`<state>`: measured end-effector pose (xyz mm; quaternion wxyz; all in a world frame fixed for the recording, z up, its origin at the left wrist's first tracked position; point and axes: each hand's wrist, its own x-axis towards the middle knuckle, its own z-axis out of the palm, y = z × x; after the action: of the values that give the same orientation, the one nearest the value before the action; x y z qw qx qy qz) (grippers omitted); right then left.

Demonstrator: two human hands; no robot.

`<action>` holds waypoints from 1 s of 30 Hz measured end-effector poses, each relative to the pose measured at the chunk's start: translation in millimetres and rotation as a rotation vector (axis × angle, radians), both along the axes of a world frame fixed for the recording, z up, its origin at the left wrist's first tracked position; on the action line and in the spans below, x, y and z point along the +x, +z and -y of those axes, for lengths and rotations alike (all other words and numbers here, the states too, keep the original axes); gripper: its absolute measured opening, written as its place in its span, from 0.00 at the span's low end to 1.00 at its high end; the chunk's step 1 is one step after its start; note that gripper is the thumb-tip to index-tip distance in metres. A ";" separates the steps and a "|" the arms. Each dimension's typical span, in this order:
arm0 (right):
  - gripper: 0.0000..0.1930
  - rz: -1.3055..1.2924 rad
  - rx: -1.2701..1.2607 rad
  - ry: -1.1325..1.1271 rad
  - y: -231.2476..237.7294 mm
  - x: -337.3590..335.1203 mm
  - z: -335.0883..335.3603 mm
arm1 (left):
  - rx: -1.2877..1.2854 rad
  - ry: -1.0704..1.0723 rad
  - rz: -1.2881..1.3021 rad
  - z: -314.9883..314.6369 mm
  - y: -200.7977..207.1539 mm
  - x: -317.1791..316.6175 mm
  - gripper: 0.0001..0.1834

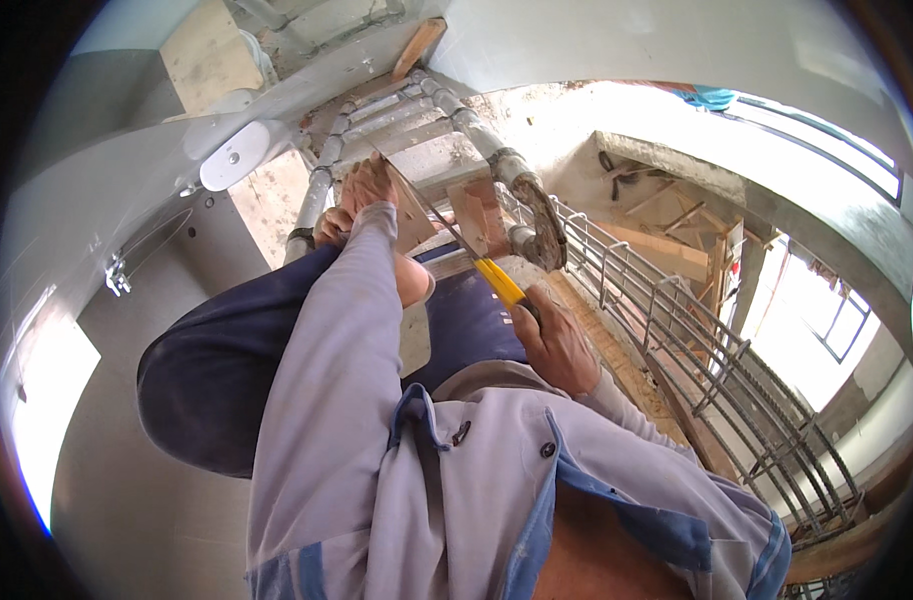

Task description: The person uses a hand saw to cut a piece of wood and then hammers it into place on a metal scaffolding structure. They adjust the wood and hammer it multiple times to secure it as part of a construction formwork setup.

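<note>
My right hand [557, 345] is closed round the yellow handle of a handsaw [501, 282]. Its narrow blade slants up and left, passing beside a light wooden board [413, 222]. My left hand [369, 188] presses down at the board's far left side, its fingers curled over the edge and partly hidden by the wrist. A second, reddish-brown wood piece [480, 217] lies just right of the blade; whether it joins the board I cannot tell. Bent at the left is my leg in dark blue trousers [227, 360], with bare skin showing near the board.
A scaffold-like frame of dirty grey pipes [460, 115] stands ahead, beneath the boards. Along the right runs a long cage of steel reinforcing bars [697, 370]. Timber scraps [667, 215] lie beyond it, below a concrete beam [757, 190]. A white oval fixture [235, 156] is at the left.
</note>
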<state>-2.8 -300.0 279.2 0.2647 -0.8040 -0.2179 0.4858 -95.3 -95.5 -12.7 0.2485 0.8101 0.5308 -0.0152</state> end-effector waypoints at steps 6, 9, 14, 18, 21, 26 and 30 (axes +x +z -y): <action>0.13 0.118 0.219 0.046 -107.1 -1.3 -58.2 | 0.110 -0.244 -0.075 -0.8 -7.4 -9.6 0.20; 0.13 0.113 0.151 0.030 -88.3 -9.1 -50.9 | 0.130 -0.262 -0.074 -5.5 -19.6 -9.2 0.20; 0.13 -0.013 -0.041 0.013 -11.1 -7.5 -4.1 | 0.016 -0.061 -0.006 -2.1 3.9 -1.0 0.17; 0.14 0.091 0.147 0.055 -80.1 -6.1 -35.8 | 0.115 -0.230 -0.005 2.0 -10.4 -11.1 0.19; 0.13 0.105 0.173 0.048 -115.7 -6.8 -57.9 | 0.104 -0.234 -0.028 -5.7 6.6 -6.3 0.19; 0.12 -0.040 0.033 -0.018 -17.0 -12.5 -6.0 | 0.034 -0.158 -0.056 -2.6 6.9 1.0 0.22; 0.13 0.034 0.058 -0.009 -38.9 -8.4 -19.2 | 0.022 -0.098 -0.030 -3.0 -5.3 2.2 0.23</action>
<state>-11.2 -280.8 240.3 0.2865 -0.8050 -0.2327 0.4645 -93.2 -92.5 -18.1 0.2308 0.8374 0.4943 -0.0336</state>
